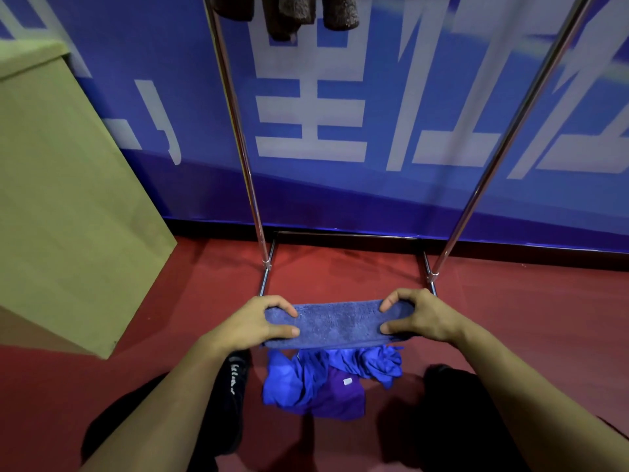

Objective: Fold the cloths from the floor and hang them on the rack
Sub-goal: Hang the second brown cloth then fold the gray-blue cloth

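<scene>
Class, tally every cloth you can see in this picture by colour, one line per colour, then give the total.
Grey-blue folded terry cloth, held between both hands: 1
Bright blue crumpled cloths on the red floor: at least 1, exact count unclear
Purple cloth with white label on the floor: 1
Dark brown fuzzy cloths hanging on the metal rack: 3
Total: at least 6

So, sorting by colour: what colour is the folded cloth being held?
Dusty blue-grey folded cloth, best seen in the head view.

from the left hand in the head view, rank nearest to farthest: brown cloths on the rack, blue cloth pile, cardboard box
1. blue cloth pile, on the floor just below the left hand
2. cardboard box, off to the left
3. brown cloths, hanging at the top
</scene>
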A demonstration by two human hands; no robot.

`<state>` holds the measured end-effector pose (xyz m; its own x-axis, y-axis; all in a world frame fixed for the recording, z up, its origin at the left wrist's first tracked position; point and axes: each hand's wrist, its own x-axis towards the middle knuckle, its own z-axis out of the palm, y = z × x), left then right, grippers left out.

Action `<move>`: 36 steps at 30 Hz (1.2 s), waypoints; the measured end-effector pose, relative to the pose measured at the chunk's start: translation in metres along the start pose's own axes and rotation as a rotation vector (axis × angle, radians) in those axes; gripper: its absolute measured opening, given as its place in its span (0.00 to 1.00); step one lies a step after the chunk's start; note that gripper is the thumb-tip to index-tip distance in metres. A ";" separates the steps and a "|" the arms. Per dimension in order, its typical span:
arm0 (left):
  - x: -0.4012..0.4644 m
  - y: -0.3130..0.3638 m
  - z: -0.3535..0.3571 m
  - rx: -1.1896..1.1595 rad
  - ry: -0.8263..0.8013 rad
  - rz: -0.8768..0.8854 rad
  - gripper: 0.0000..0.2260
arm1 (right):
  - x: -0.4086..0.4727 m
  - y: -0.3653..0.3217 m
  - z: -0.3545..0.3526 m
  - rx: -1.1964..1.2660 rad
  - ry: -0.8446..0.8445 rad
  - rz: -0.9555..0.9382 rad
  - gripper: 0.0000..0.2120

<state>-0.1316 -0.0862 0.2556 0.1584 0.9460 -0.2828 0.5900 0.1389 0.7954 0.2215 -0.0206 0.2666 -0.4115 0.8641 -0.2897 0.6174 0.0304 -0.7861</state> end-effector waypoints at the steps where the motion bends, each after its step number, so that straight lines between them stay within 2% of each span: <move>1: 0.000 0.001 0.001 0.005 0.016 0.002 0.14 | 0.000 0.000 0.001 -0.029 0.027 -0.014 0.18; 5: -0.001 0.005 -0.002 -0.042 0.036 0.001 0.14 | -0.001 -0.006 0.001 -0.019 0.041 -0.023 0.16; 12: -0.003 0.008 -0.009 -0.292 0.041 -0.040 0.15 | -0.010 -0.019 -0.009 0.065 0.053 -0.019 0.15; 15: -0.002 0.008 -0.010 -0.445 0.111 -0.030 0.17 | -0.014 -0.032 -0.013 0.080 0.045 -0.020 0.12; 19: 0.002 0.009 -0.011 -0.762 0.247 -0.093 0.28 | -0.009 -0.019 -0.010 0.142 0.079 -0.001 0.14; 22: 0.004 0.012 -0.009 -0.891 0.352 -0.143 0.23 | -0.005 -0.010 -0.004 0.149 0.087 -0.024 0.16; 26: 0.009 0.010 -0.008 -0.901 0.435 -0.100 0.21 | -0.002 -0.004 -0.001 0.121 0.025 -0.053 0.19; 30: 0.008 0.015 -0.009 -0.906 0.388 0.005 0.15 | -0.001 0.007 0.001 0.083 -0.017 -0.014 0.26; 36: 0.005 0.020 0.013 -0.565 0.271 0.032 0.12 | -0.003 -0.011 0.017 0.158 -0.066 -0.102 0.19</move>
<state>-0.1088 -0.0820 0.2636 -0.0814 0.9826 -0.1668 0.0665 0.1723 0.9828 0.2050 -0.0316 0.2669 -0.5129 0.8254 -0.2357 0.4596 0.0321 -0.8875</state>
